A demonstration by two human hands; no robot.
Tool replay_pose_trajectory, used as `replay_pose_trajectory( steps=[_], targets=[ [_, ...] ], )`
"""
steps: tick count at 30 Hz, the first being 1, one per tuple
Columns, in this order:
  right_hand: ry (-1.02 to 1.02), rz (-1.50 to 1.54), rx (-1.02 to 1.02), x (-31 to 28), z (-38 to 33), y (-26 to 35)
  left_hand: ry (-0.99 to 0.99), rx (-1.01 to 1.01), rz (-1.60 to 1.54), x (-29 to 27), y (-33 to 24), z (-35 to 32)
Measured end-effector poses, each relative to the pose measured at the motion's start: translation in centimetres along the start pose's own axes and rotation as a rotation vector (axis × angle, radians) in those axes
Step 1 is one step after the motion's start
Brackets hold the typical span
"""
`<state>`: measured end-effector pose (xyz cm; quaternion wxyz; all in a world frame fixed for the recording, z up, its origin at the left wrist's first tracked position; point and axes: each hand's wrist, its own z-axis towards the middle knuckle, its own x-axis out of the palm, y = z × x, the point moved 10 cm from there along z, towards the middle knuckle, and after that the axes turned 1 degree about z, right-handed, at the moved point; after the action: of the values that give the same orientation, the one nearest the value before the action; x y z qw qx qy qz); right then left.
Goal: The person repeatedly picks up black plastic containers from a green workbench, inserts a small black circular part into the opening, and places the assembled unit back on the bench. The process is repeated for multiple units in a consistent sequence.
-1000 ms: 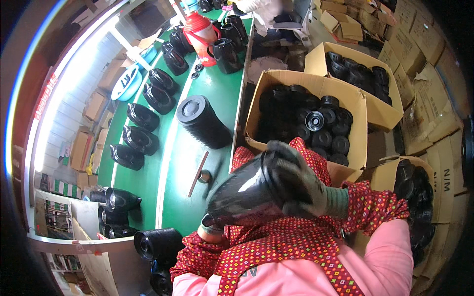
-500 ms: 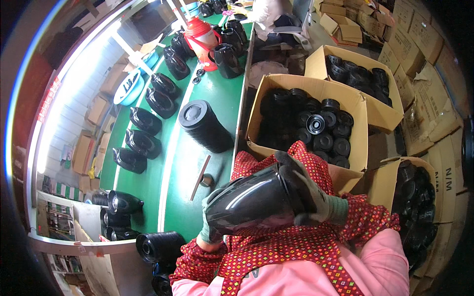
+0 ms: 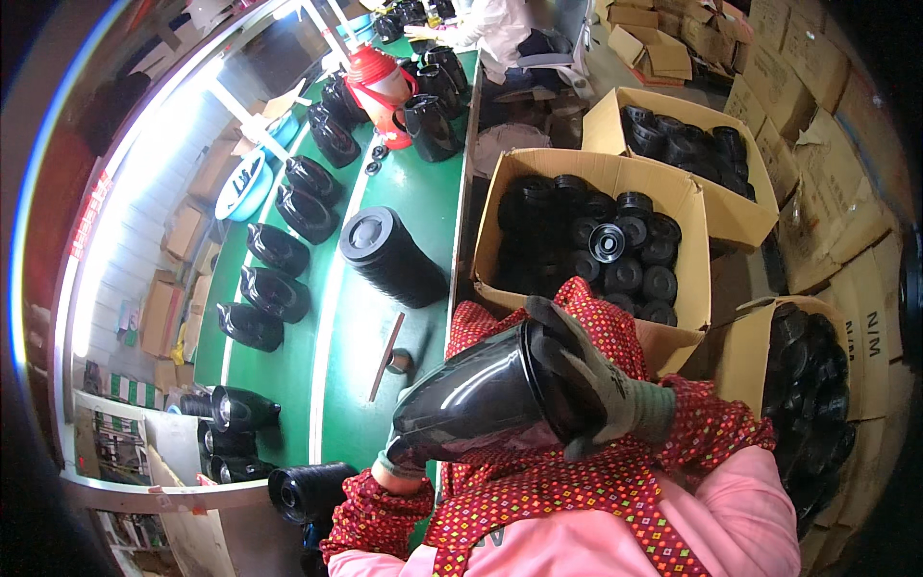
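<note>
A glossy black jug shell (image 3: pixel 471 389) lies tilted across my lap, its narrow end to the left and its wide end to the right. My right hand (image 3: pixel 611 385), in a grey-green work glove, is closed round the wide end, where a black round base piece (image 3: pixel 550 380) shows beneath the fingers. My gloved left hand (image 3: pixel 402 460) holds the narrow end from the far side; its fingers are mostly hidden behind the shell. Left of it on the green bench stands a leaning stack of black round discs (image 3: pixel 399 255), with a flat brown strip (image 3: pixel 387 356) nearby.
Several black jug shells (image 3: pixel 279 248) line the green bench (image 3: pixel 293 385), with a red-and-white jug (image 3: pixel 382 91) farther back. Cardboard boxes (image 3: pixel 707 260) of black round parts stand on the right. A blue basin (image 3: pixel 245 188) sits at left; a co-worker (image 3: pixel 505 38) sits far back.
The jug shell and both hands have shifted slightly left. My right hand has turned a little on the wide end, with the fingers now lying farther over the base piece.
</note>
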<state>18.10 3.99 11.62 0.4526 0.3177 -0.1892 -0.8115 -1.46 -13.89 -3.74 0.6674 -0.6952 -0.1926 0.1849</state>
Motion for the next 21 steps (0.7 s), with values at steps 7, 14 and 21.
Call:
replay_pose_trajectory(
  steps=[7, 14, 21],
  targets=[
    [-0.499, 0.769, 0.554, 0.9, -3.7, -8.2, -0.09, 0.014, -0.617, 2.9, -8.8, 2.5],
    [-0.564, 1.096, 0.611, 5.3, -9.4, -14.3, -0.032, 0.288, 0.77, 4.2, -16.0, 5.3],
    [-0.418, 1.288, 0.766, 6.9, -12.0, -15.1, 0.004, 0.389, 0.929, 7.7, -16.3, 4.9]
  ],
)
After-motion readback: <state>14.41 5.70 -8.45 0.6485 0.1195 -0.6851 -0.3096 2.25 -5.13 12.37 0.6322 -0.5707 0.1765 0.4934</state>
